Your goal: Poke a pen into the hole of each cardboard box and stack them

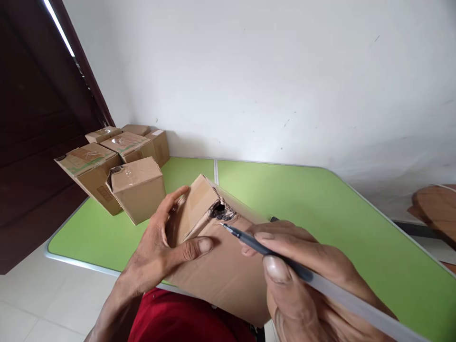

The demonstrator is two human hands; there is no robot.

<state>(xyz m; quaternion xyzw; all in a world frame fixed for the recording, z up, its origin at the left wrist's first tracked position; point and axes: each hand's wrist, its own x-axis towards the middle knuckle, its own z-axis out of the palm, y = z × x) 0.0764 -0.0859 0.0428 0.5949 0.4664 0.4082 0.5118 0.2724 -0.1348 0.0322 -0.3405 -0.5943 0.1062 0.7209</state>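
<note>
A brown cardboard box (pixel 228 266) is tilted up in front of me, over the near edge of the table. One of its corners has a ragged dark hole (pixel 221 209) with blackened edges. My left hand (pixel 167 242) grips the box from the left, thumb on the near face and fingers around the far side. Between the thumb and fingers of my right hand (pixel 302 280) is a pen (pixel 285 259) with a dark grip and a pale barrel. Its tip is just below the damaged corner; whether it touches the cardboard I cannot tell.
Several taped cardboard boxes (pixel 128 145) stand together at the table's back left, some with dark damaged corners. The green table (pixel 285 190) has a metal rim and backs onto a white wall (pixel 267 85). A dark door (pixel 35 118) is at left, a brown object (pixel 434 213) at right.
</note>
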